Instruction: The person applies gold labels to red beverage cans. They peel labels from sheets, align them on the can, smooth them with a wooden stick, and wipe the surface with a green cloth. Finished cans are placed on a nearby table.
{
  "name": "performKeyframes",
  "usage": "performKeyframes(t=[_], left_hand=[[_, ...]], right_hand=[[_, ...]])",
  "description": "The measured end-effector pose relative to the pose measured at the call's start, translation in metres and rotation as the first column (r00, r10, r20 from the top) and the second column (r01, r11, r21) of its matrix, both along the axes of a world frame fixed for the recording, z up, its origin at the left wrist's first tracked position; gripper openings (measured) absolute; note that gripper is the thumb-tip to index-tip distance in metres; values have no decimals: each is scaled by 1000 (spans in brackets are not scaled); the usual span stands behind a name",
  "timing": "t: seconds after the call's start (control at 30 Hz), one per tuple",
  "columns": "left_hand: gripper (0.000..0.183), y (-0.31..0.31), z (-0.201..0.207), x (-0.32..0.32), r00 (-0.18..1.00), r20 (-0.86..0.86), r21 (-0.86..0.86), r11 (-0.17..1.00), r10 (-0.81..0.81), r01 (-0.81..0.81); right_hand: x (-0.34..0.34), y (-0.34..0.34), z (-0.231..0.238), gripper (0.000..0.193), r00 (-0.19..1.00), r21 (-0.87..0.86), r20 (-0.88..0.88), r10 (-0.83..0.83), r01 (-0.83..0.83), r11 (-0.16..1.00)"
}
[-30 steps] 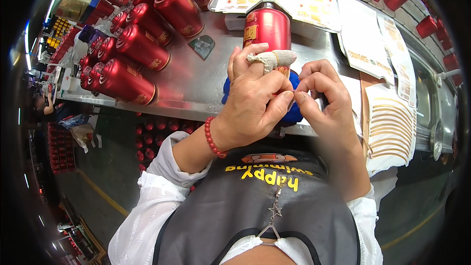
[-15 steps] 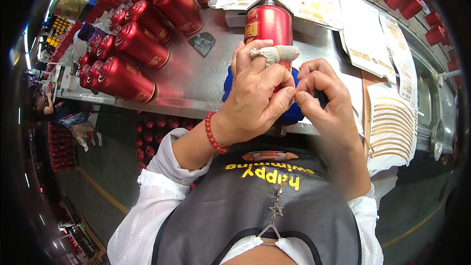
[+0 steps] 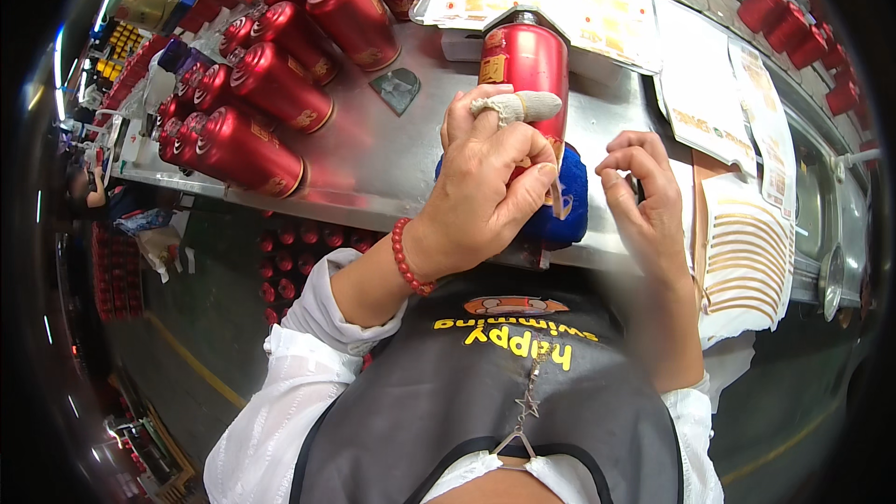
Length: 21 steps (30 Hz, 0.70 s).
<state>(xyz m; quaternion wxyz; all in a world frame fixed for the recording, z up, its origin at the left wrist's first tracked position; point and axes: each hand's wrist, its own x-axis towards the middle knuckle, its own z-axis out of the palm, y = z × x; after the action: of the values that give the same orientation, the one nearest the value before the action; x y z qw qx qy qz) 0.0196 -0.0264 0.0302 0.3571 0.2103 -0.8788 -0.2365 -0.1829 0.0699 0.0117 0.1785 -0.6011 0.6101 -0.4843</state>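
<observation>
A shiny red bottle (image 3: 527, 56) with a gold label lies on a blue cushion (image 3: 569, 210), its dark neck pointing away from me. My left hand (image 3: 490, 163) rests over the bottle's near part, with a pale cloth cover (image 3: 518, 108) on one finger. Thumb and finger of that hand are closed on a thin gold strip (image 3: 560, 198), which hangs loose at the bottle's near end. Part of the strip is hidden by the hand. My right hand (image 3: 649, 196) is off to the right, fingers bent and apart, nothing visible in it.
Several red bottles (image 3: 247, 154) stand at the left of the metal table (image 3: 359, 163), near a small dark plate (image 3: 396, 90). Printed sheets (image 3: 541, 0) lie at the back. A white sheet of curved gold strips (image 3: 747, 252) lies right; red bottles (image 3: 779, 19) stand beyond.
My right hand has moved right, away from my left hand and the bottle. The gold strip now shows hanging from my left fingers. The view has shifted slightly.
</observation>
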Motion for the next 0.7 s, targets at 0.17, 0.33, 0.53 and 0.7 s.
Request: performKeyframes(t=[0.17, 0.33, 0.53, 0.7], left_hand=[[11, -5, -1, 0, 1000, -28, 43, 999, 14, -12], [11, -5, 7, 3, 999, -33, 65, 997, -43, 45], [12, -1, 11, -1, 992, -124, 27, 1000, -5, 9], [10, -1, 14, 3, 991, -135, 94, 995, -16, 29]], right_hand=[[-8, 4, -13, 10, 993, 4, 102, 61, -62, 998], [7, -4, 13, 28, 966, -22, 82, 244, -243, 970], [9, -12, 12, 20, 950, -41, -60, 306, -309, 950], [7, -6, 6, 13, 972, -33, 22, 232, -231, 972]])
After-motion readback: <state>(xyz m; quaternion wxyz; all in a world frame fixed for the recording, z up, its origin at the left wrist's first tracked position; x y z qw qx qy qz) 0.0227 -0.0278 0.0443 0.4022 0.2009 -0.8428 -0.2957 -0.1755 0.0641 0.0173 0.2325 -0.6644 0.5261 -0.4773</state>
